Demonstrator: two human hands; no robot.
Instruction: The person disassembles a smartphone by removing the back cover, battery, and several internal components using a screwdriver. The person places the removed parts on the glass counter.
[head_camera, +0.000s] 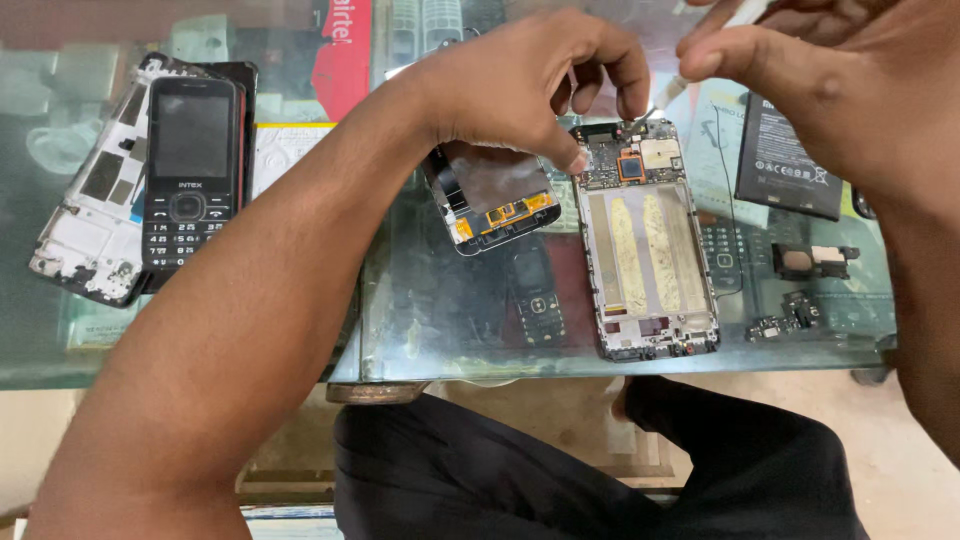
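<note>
- Pinching a thin white tool, the right hand aims its tip at the top of the opened phone.
- Left hand curls, fingertips pressing the phone's upper edge on the glass table.
- Battery lies right; keypad phone far left.

Opened phone frame, near the glass table's front edge: silver-grey metal, two pale yellow adhesive strips down the middle, dark circuit board at its top with an orange-rimmed chip and a cream shield. Display panel beside it: grey reflective back, black rim, orange-yellow flex connectors. Keypad phone toward the left edge: black body, dark screen, white key legends. White mid-frame under it with grey cutouts. Battery near the right edge: black with white print. Table glass is greenish, see-through. Trousers: black.
</note>
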